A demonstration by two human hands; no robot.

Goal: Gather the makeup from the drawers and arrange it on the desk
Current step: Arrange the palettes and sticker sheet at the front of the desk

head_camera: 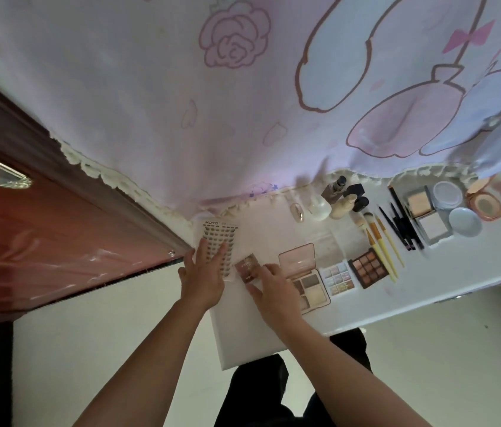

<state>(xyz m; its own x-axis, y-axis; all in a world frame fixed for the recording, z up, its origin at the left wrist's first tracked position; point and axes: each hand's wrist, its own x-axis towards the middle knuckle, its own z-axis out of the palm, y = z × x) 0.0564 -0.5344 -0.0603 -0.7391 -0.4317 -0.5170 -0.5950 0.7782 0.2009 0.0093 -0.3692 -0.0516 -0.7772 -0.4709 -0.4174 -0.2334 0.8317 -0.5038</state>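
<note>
White counter [243,334], left end: XOYO lash card [220,238], long axis pointing away, pressed flat under released left grip [204,272]. Just right of it, small brown eyeshadow palette [244,268], at right grip [272,286] fingertips; pinched or merely touched, unclear. Right grip nearer.
</note>
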